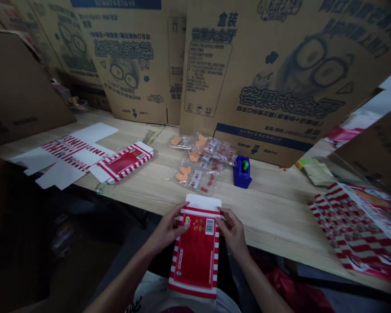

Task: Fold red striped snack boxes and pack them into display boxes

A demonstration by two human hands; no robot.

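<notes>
A flat red-and-white striped carton (195, 252) with a barcode and a white top flap lies over the near edge of the wooden table (280, 204), reaching down to my lap. My left hand (168, 230) grips its upper left edge, fingers curled on the flap fold. On the upper right edge my right hand (232, 231) pinches the carton beside the barcode. Just beyond the carton lie several clear packets (200, 163) of orange pieces and small red-and-white cards.
A small blue tape dispenser (243, 171) stands right of the packets. An assembled striped box (125, 161) and unfolded carton blanks (65, 158) lie at the left. A stack of flat striped cartons (358, 230) sits at the right. Large printed cardboard boxes (273, 74) wall the back.
</notes>
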